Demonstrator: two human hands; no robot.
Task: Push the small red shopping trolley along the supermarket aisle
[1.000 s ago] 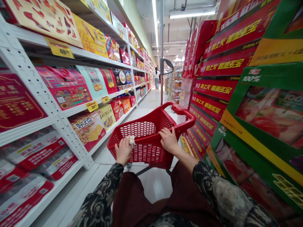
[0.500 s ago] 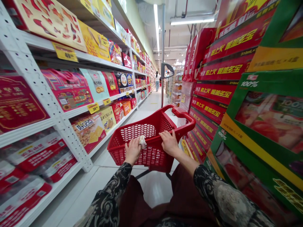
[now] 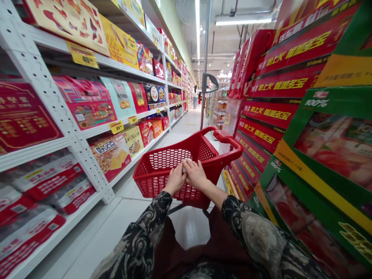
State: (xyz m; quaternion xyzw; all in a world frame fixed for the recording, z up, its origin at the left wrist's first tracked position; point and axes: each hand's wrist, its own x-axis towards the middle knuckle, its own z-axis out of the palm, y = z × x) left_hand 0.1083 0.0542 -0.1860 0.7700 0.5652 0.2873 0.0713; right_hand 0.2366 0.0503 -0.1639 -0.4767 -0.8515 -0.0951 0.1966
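Note:
A red plastic shopping basket cart [image 3: 162, 161] stands in the aisle just ahead of me, with nothing visible inside. My left hand [image 3: 175, 179] rests on its near rim, fingers closed round a crumpled white tissue [image 3: 184, 167] that barely shows. My right hand [image 3: 195, 174] lies on the same rim, touching the left hand and the tissue, its fingers curled over the edge. The cart's red handle [image 3: 229, 137] rises at the far right side. Both sleeves are dark with a pale pattern.
White shelving [image 3: 49, 104] with boxed snacks and yellow price tags runs along the left. Stacked red [image 3: 270, 112] and green cartons [image 3: 328, 135] wall the right side close by. A metal pole [image 3: 205, 69] stands ahead, and a person [image 3: 195, 93] is far down the aisle.
My two hands have slid together along the cart's near rim and now touch at its middle. The tissue in the left hand is now mostly covered. The view drifted slightly forward.

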